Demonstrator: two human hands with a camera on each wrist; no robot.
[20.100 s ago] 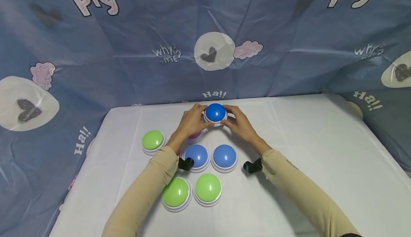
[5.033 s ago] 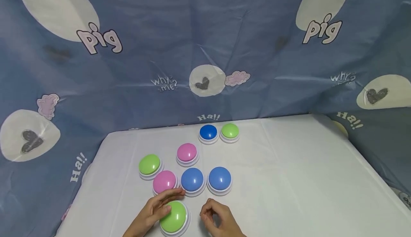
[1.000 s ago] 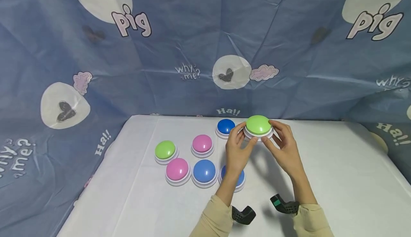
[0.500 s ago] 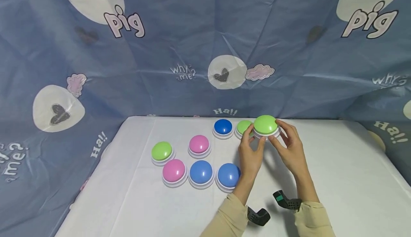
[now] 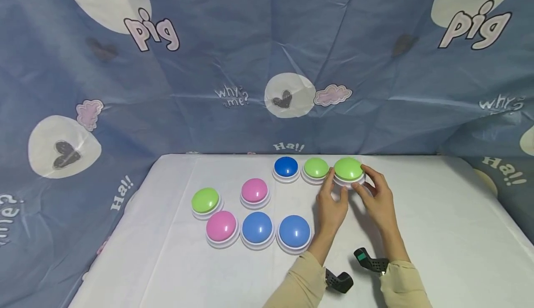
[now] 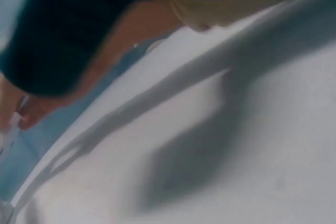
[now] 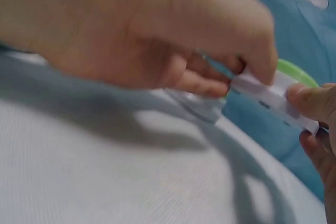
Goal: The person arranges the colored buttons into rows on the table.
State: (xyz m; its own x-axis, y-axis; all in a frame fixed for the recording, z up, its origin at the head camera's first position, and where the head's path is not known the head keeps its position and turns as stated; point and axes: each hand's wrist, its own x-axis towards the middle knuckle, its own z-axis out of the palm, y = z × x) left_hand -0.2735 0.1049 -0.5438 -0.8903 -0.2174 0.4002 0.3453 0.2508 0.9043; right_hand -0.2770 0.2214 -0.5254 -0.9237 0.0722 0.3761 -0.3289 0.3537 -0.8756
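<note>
In the head view, my left hand [image 5: 332, 210] and right hand [image 5: 378, 201] hold a green dome push button [image 5: 348, 169] with a white base from both sides, near the table's back edge. The right wrist view shows fingers of both hands pinching the white base [image 7: 270, 98], its underside lifted off the cloth. Just left of it stand a second green button [image 5: 316, 167] and a dark blue button [image 5: 285, 166], in one row. In the left wrist view a black wrist device [image 6: 58, 35] hides most of the left hand.
Nearer the front on the white table [image 5: 187, 280] stand two pink buttons [image 5: 254, 191], two lighter blue buttons [image 5: 257, 228] and a third green button [image 5: 205, 200]. A blue printed cloth [image 5: 233, 127] rises behind the table. Black wrist devices [image 5: 371, 261] hang below my sleeves.
Both hands have brought the held green button rightward past the second green button and lowered it toward the table. Earlier, that button stood at the front; the dark blue one was carried to the back.
</note>
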